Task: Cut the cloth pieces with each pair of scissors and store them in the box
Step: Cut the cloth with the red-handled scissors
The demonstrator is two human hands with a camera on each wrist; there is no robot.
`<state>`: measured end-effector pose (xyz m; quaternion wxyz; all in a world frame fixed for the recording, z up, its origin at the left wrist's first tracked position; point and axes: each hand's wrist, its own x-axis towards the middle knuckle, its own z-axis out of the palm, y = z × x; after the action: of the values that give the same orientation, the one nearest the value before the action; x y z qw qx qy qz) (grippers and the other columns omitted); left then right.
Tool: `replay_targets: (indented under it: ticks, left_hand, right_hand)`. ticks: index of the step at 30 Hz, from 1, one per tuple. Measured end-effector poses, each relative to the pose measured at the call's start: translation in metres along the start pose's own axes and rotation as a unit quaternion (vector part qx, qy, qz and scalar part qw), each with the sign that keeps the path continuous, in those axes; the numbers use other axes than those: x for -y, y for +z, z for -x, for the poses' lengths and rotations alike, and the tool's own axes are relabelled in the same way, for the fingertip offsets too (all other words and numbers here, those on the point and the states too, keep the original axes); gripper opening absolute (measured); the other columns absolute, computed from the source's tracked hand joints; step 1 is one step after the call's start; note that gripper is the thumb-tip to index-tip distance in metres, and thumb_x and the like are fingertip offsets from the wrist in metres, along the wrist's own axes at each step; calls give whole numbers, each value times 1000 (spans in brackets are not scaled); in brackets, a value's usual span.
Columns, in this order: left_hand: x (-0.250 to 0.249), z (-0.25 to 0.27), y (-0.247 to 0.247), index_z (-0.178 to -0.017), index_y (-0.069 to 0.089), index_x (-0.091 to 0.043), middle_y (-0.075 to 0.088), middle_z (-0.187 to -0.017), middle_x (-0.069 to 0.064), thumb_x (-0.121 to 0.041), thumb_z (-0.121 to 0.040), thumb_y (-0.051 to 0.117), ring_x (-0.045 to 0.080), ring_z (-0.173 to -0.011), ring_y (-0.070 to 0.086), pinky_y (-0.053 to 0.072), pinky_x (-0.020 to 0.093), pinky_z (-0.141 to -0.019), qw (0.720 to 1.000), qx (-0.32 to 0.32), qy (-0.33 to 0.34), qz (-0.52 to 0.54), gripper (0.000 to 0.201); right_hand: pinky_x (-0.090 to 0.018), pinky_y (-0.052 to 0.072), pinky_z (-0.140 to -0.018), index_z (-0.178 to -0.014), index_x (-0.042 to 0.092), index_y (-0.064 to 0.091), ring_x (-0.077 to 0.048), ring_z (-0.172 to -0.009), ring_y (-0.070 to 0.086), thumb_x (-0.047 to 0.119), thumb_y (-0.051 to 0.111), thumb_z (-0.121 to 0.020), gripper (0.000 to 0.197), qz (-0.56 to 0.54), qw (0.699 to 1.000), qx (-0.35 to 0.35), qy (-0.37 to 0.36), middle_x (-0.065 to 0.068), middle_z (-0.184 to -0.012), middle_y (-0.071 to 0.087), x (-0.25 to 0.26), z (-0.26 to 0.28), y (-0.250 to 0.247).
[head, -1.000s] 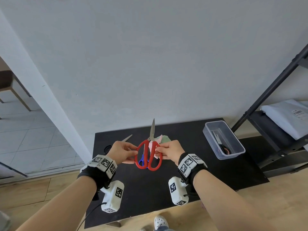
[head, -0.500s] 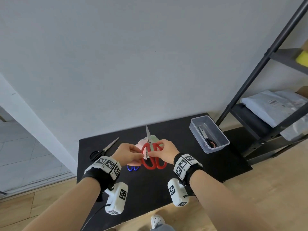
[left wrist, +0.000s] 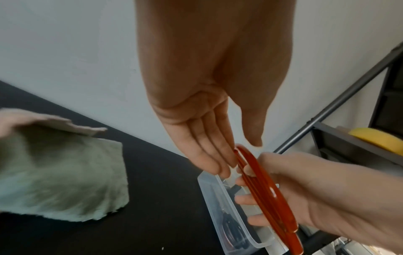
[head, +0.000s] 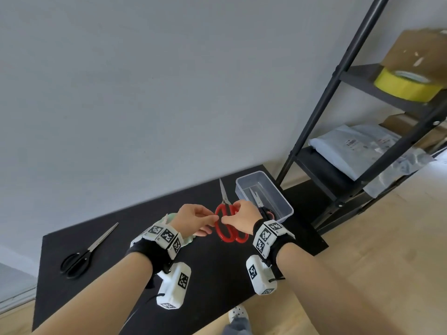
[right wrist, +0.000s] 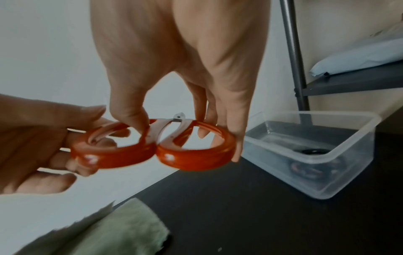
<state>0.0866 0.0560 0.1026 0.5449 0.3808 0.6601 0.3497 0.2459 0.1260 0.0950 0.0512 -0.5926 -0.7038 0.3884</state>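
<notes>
The red-handled scissors [head: 231,234] are held upright above the black table [head: 217,286], blades shut and pointing away. My right hand [head: 242,217] grips them, thumb in one loop and fingers through the other [right wrist: 152,151]. My left hand [head: 208,220] lies with straight fingers [left wrist: 209,155] against the outer loop, thumb just off it. The clear box [head: 285,204] stands right behind the scissors and holds another pair of scissors [head: 260,201]. Green cloth [left wrist: 65,181] and a pale cloth piece [left wrist: 43,120] lie on the table under my left wrist.
Black scissors [head: 82,257] lie on the table's left part. A black metal shelf [head: 338,93] stands right of the table, carrying a yellow tape roll [head: 406,88] and wrapped packages. A white wall runs behind the table.
Both hands have carried the red scissors to the right, from over the cloth to just in front of the box. The cloth now lies on the table, and my left fingers have straightened.
</notes>
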Motion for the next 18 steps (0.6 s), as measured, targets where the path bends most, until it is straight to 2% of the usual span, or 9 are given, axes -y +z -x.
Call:
replay_targets:
  ticks: [2, 4, 8, 12, 15, 18]
  left_hand:
    - [-9, -22, 15, -94, 66, -4, 71, -87, 12, -22, -89, 64, 18, -71, 67, 59, 27, -69, 1000, -7, -2, -16, 18]
    - [-14, -45, 28, -92, 65, -8, 71, -86, 9, -23, -91, 60, 17, -71, 67, 59, 27, -69, 999, -14, -10, -43, 16]
    - [-19, -87, 56, -91, 65, -11, 69, -85, 5, -19, -93, 56, 17, -73, 65, 57, 30, -73, 993, -23, -24, -116, 12]
    - [-17, -116, 79, -81, 65, -15, 69, -82, 13, -17, -88, 56, 18, -66, 60, 56, 35, -71, 982, -23, -52, -178, 12]
    - [-15, -132, 90, -82, 64, -16, 62, -70, -1, -17, -89, 55, 12, -62, 55, 50, 29, -69, 973, -45, -69, -214, 11]
    - [-12, -142, 97, -91, 66, -15, 58, -71, -6, -18, -90, 53, 13, -69, 56, 48, 26, -72, 964, -57, -92, -244, 13]
  right_hand:
    - [-26, 50, -71, -106, 16, 57, -17, -88, 61, 38, 72, -75, 41, 9, 1000, -2, 11, 1, -94, 63, -17, -16, -21]
    - [-23, 50, -63, -104, 17, 58, -16, -83, 62, 38, 71, -75, 38, 10, 1000, 2, 28, 2, -90, 63, -34, -32, -42]
    - [-28, 53, -72, -100, 16, 59, -20, -87, 64, 40, 72, -75, 37, 20, 998, 14, 54, -2, -92, 66, -68, -65, -75]
    - [-29, 55, -74, -98, 16, 62, -19, -85, 65, 41, 74, -72, 38, 37, 996, 41, 70, -1, -91, 67, -92, -96, -91]
    - [-27, 54, -71, -96, 16, 63, -18, -83, 65, 42, 74, -71, 38, 51, 994, 61, 76, -1, -88, 67, -102, -115, -93]
    - [-24, 52, -65, -96, 13, 63, -17, -79, 65, 42, 74, -71, 40, 69, 991, 79, 79, -2, -87, 68, -109, -129, -91]
